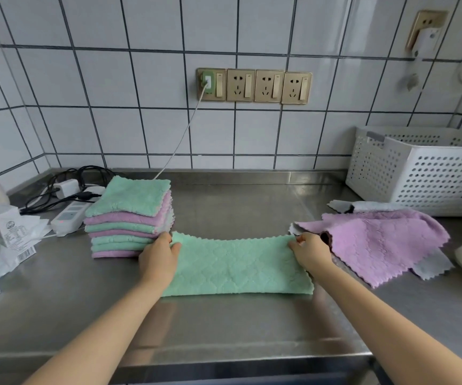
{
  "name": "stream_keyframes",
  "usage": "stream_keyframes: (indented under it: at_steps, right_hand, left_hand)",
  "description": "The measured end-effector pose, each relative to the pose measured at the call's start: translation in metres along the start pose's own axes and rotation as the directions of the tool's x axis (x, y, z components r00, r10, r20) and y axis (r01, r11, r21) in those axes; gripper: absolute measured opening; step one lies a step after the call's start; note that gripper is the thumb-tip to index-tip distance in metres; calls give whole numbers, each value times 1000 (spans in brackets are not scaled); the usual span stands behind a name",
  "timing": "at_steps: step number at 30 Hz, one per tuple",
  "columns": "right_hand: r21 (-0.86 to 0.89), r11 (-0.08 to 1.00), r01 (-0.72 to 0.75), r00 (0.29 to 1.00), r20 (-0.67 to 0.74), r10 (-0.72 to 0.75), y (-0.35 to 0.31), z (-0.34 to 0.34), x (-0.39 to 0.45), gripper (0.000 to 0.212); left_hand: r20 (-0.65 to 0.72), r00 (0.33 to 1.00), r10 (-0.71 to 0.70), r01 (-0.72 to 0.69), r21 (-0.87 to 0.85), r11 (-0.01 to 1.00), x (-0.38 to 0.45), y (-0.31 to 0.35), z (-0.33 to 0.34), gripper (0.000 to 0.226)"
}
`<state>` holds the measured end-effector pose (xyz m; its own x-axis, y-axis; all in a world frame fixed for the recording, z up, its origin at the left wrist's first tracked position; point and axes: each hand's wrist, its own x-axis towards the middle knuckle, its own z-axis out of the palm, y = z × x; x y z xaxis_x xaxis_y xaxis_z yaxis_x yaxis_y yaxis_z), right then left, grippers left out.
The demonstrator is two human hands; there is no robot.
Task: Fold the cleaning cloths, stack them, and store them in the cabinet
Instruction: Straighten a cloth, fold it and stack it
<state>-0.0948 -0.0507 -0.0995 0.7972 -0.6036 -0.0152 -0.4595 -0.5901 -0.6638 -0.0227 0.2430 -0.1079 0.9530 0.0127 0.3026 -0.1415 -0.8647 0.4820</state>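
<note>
One head-worn wide-angle view looked forward and down, close over the steel counter [224, 323], facing the tiled wall [141, 79] across the frame's top; both forearms entered from the bottom edge.

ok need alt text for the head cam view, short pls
Two bare hands, left hand and right hand, hold the ends of a green cloth folded into a strip on a steel counter. A stack of folded green and purple cloths sits left; unfolded purple cloths and a white basket sit right.
</note>
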Motion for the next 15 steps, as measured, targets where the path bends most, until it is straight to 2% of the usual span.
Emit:
stream_keyframes:
  at_steps: [6,10,12,13,14,15]
  right_hand:
    - [5,998,-67,998,-13,67,1,4,5,25]
    - [167,986,-30,997,-67,42,0,-11,-12,31]
    - [103,985,135,981,-156,-118,8,-23,-30,20]
    - [25,964,264,945,-205,-254,13,-27,-42,12]
    - [-43,918,393,892,-223,-392,15,-29,-55,11]
    - [-82,862,501,842,-185,-507,15,-29,-69,18]
  left_hand:
    - [1,998,-69,69,91,993,-3,13,-4,22]
    - [46,997,-55,53,39,998,-15,22,-26,24]
    - [-40,986,161,-152,180,972,-33,22,-38,25]
    - [-90,948,305,-279,220,935,-44,23,-40,27]
    - [-115,898,425,-401,184,898,-58,27,-42,27]
    - [-55,864,501,-495,89,864,-72,31,-41,27]
